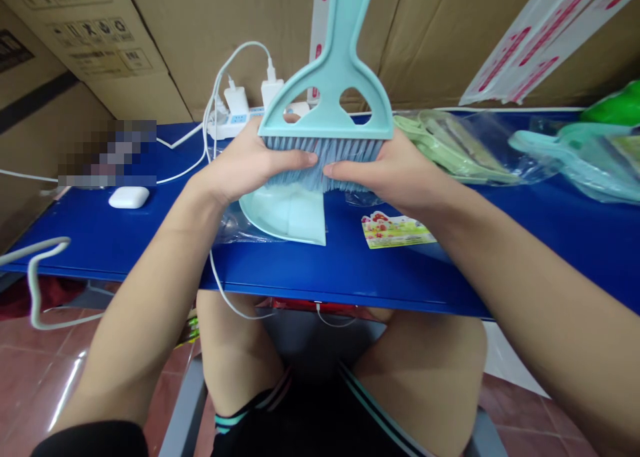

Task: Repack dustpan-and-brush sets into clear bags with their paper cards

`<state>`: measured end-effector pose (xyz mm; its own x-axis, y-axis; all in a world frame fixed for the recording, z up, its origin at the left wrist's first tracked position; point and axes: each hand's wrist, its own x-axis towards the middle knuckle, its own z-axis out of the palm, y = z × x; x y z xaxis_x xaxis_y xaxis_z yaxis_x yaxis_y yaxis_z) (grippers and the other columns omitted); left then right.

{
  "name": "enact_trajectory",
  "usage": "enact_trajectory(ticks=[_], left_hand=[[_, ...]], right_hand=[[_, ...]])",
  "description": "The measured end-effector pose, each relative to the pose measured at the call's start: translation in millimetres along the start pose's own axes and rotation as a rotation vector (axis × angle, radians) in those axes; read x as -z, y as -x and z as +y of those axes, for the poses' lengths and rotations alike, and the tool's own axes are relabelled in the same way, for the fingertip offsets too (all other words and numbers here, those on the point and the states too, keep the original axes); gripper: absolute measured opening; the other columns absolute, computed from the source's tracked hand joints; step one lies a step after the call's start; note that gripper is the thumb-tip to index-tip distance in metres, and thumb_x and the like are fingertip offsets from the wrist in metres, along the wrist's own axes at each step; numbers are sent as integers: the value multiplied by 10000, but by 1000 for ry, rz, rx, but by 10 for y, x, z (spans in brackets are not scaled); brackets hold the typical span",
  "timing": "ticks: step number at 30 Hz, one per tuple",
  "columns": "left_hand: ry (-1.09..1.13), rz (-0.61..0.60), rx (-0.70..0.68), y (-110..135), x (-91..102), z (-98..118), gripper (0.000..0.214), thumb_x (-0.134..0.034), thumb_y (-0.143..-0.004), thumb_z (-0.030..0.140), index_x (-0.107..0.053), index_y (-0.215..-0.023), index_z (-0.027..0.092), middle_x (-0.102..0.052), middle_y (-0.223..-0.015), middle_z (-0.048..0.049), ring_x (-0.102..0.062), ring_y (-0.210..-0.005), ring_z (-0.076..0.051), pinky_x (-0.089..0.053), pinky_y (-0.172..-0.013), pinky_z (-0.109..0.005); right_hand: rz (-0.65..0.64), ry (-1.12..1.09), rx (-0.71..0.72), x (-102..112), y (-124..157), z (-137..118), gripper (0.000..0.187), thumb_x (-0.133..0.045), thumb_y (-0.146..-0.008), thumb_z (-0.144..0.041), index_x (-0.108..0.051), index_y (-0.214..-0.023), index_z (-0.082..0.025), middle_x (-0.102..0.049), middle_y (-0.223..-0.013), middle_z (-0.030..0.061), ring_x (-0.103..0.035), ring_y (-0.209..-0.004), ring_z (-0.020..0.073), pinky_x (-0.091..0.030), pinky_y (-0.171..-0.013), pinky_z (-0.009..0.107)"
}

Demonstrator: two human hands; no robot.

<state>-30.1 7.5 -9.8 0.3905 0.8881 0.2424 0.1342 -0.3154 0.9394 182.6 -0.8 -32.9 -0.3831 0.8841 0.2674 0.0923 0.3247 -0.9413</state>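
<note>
Both the left hand (250,167) and right hand (387,173) clasp the brush (327,110) bristles; card (395,231) lettering unreadable.

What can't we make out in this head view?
Head view only.
Brush: handle top cut off by the upper edge; bristles largely covered by the left hand and right hand.
Dustpan: far part hidden behind bristles and hands.
Pixelated patch, table left: blurred, unidentifiable.
Card: print too small to read.
Bagged teal set: cut by the right edge, veiled by plastic.

Teal hand brush (327,87), upright, bristles down, perhaps against the pale dustpan (290,215) flat on blue table (450,273).
</note>
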Motion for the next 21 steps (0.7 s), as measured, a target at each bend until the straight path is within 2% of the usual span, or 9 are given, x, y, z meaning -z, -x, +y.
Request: enact_trajectory(ticks=[4,8,12,17,19,21], left_hand=[[-23,3,2,-8,11,-21,353,-879,-686,267,-745,-999,174,-759,-1118,-53,-721,-1194,-268,-615,-1104,-415],[-24,9,22,-14,20,-59,375,-871,-678,262,-741,-1022,190,-754,-1087,-40,-730,-1077,-243,-639,-1006,-407],[-2,-3,57,-6,10,-59,332,-854,-677,236,-724,-978,185,-730,-1008,-42,-720,-978,-220,-627,-942,-395],[33,-38,37,-2,-12,-35,281,-842,-674,216,-724,-928,191,-723,-919,-23,-727,-1077,-252,-619,-1046,-432],[53,-40,24,-3,-11,-32,309,-853,-664,216,-734,-950,207,-739,-921,-16,-721,-1108,-255,-613,-1077,-437],[63,-51,27,-3,-3,-35,307,-854,-667,212,-735,-950,208,-750,-930,-18,-725,-1093,-252,-616,-1067,-438]], right_hand=[[-10,-18,-14,3,-5,2,451,-839,-725,-316,-724,-1132,-161,-735,-1175,55,-678,-1153,208,-594,-1177,407],[-42,-21,-35,7,1,-13,518,-887,-712,-393,-730,-1152,-166,-737,-1197,79,-675,-1218,243,-616,-1149,423],[-68,-14,-39,19,12,-12,524,-889,-721,-390,-741,-1174,-171,-735,-1221,96,-675,-1245,252,-618,-1149,431],[-82,-33,-48,23,15,7,508,-884,-720,-388,-744,-1156,-168,-730,-1239,84,-656,-1270,249,-635,-1102,411],[-66,-28,-53,17,16,-3,459,-884,-716,-369,-736,-1099,-164,-734,-1192,82,-673,-1205,237,-643,-1060,396],[-71,-20,-47,10,20,-31,353,-866,-728,-332,-707,-997,-166,-736,-1051,70,-696,-1036,208,-646,-985,380]])
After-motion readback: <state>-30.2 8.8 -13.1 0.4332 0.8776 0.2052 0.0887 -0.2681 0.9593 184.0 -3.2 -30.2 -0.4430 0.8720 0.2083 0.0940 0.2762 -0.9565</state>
